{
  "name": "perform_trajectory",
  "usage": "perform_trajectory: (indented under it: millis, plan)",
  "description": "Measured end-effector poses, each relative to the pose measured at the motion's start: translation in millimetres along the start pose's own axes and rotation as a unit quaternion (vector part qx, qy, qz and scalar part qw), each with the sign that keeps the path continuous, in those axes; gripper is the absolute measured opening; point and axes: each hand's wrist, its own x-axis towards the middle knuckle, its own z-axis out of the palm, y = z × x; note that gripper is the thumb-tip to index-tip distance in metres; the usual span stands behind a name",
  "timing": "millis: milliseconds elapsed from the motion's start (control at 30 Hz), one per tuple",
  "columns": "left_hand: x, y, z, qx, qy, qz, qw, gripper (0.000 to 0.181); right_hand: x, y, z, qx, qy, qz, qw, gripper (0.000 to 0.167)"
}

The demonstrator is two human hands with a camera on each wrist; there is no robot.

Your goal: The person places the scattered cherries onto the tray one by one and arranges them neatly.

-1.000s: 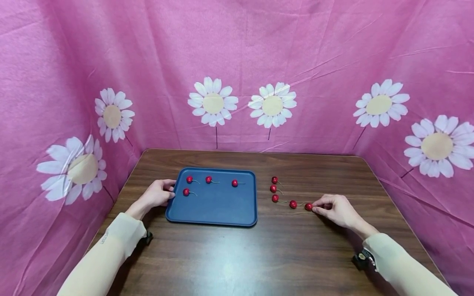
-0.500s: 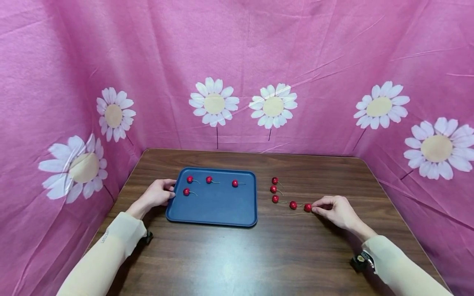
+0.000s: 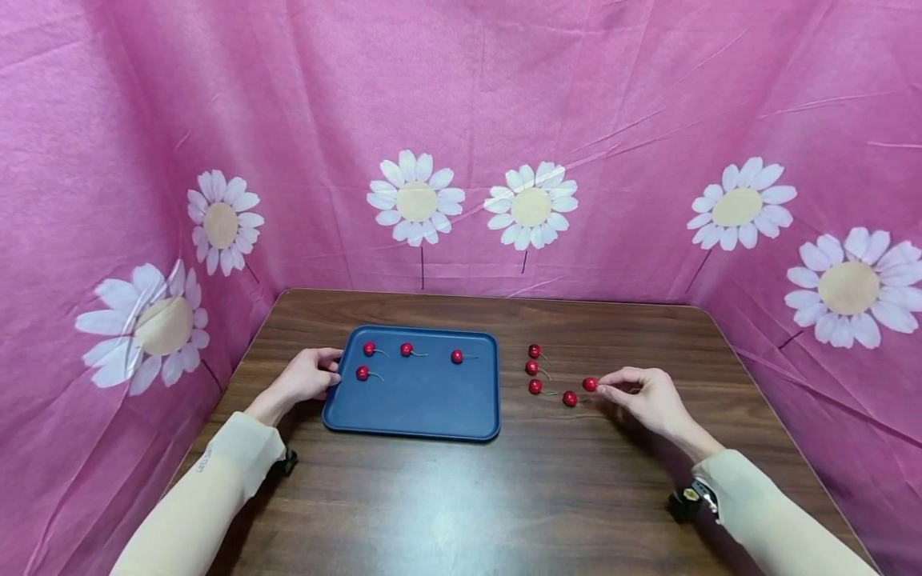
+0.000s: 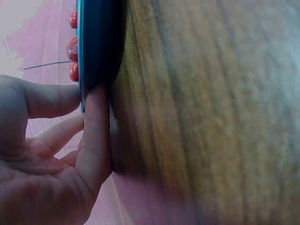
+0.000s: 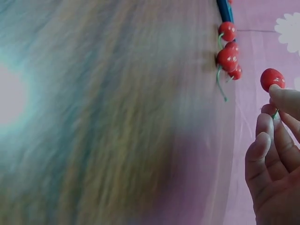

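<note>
A blue tray (image 3: 418, 404) lies on the table with several red cherries on it, one of them (image 3: 362, 373) near its left side. My left hand (image 3: 306, 378) pinches the tray's left edge; in the left wrist view the thumb is above the rim (image 4: 82, 56) and a finger under it. My right hand (image 3: 651, 402) pinches a cherry (image 3: 590, 385) by its stem, and the right wrist view shows that cherry (image 5: 272, 80) raised above the tabletop. Several more cherries, one of them (image 3: 535, 386) at a bend in their line, lie to the right of the tray.
The brown wooden table (image 3: 446, 504) reflects a bright patch of light near its front. A pink cloth (image 3: 461, 80) with white flowers hangs behind the table and at both sides.
My right hand has lifted the rightmost cherry off the table and shifted it slightly left and toward the back. The left hand and the tray have stayed in place.
</note>
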Motion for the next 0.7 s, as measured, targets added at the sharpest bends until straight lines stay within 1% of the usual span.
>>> perform_trajectory:
  millis: [133,233,400,567,700]
  plan:
    - [0.6,-1.1,0.1,-0.001,0.0,-0.008,1.0,0.062,4.3,-5.2,5.3,0.029,-0.012,0.018,0.9993,0.009]
    - [1.1,-1.9,-0.2,-0.004,0.001,-0.011,0.9999,0.062,7.4,-6.6,11.5,0.038,-0.021,0.025,0.9987,0.01]
    - [0.4,-2.2,-0.1,-0.004,0.0,-0.007,1.0,0.063,14.4,-11.4,22.6,0.043,-0.024,0.018,0.9986,0.009]
    - [-0.5,-0.5,-0.2,-0.002,0.002,-0.004,1.0,0.062,24.7,-24.2,34.8,0.049,-0.013,0.01,0.9986,0.008]
    - [-0.7,-0.1,0.1,-0.002,0.004,0.001,1.0,0.062,33.7,-36.5,48.1,0.057,-0.01,-0.012,0.9982,0.007]
